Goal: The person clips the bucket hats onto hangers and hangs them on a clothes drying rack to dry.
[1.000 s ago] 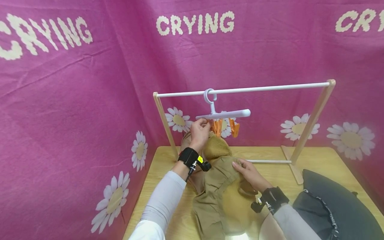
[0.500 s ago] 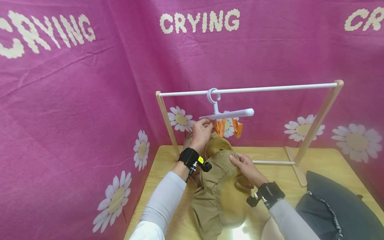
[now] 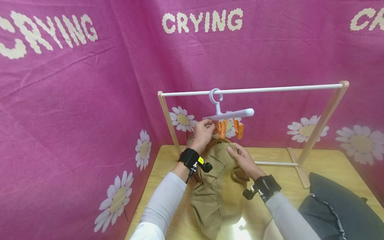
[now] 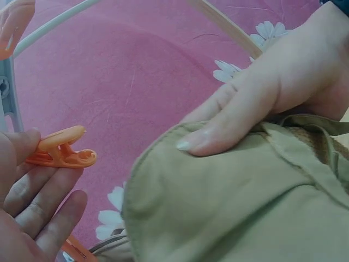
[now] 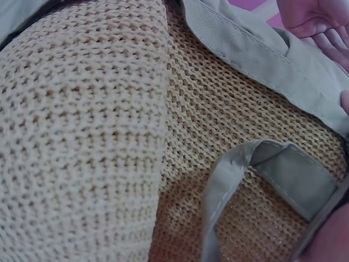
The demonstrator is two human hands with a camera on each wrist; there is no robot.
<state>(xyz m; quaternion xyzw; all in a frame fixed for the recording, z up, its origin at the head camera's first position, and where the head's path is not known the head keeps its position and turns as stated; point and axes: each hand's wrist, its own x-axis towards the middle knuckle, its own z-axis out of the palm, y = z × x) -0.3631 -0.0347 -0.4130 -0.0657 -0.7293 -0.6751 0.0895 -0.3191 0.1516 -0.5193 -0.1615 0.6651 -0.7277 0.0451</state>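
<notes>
khaki hat (image 3: 210, 176) beside an orange clip (image 4: 66, 157)

left hand (image 3: 203, 134) pinches the clip under the white hanger (image 3: 235, 114), far left on the rack (image 3: 279, 89). right hand (image 3: 243, 160) pinches the hat's edge, thumb on the khaki cloth, just right of the clip; gap between edge and clip. hat at left on the near side of the rack, over the counter (image 3: 327, 160); knit texture in right wrist view. dark hat (image 3: 342, 203) lies near right.

Left fingers (image 4: 65, 219) and right fingers (image 4: 223, 131) both pinch.
</notes>
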